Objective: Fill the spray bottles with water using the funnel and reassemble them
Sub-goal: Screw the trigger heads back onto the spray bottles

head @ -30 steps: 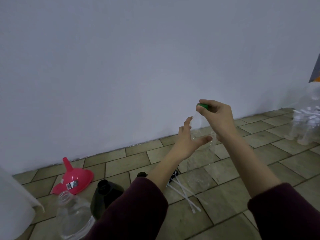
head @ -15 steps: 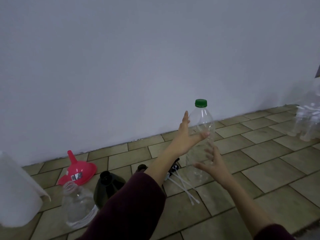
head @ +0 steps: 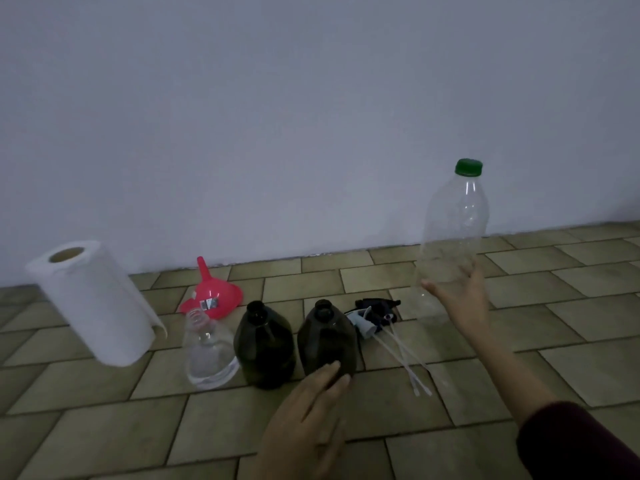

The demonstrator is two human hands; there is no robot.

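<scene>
A: We start nearest the camera. Where is our left hand (head: 311,407), and what state is it in?

B: It lies flat with the fingers extended and holds nothing. Its fingertips reach the base of the right-hand dark spray bottle (head: 327,339), which we take as our landmark. Whether they touch it we cannot tell.

A: How do we expect that bottle to handle?

B: It looks like rigid plastic, and its contents cannot be seen through the dark wall. We judge it light and easy to tip while uncapped. We grip it around the shoulder or neck, not the base.

A: What stands to the left of the landmark?

B: A second dark spray bottle (head: 265,346) stands just beside it. Further left is a clear spray bottle (head: 207,351), also uncapped, then a paper towel roll (head: 91,303). The red funnel (head: 211,294) rests mouth-down behind the clear one.

A: And to the right?

B: The trigger heads (head: 372,315) lie on the floor, their dip tubes (head: 403,358) pointing toward us. The tubes are thin and flexible, so we lift by the head.

A: Beyond those?

B: Our right hand (head: 460,294) is open around the lower body of a large clear bottle with a green cap (head: 453,237). It appears empty, thin-walled and easily crushed.
</scene>
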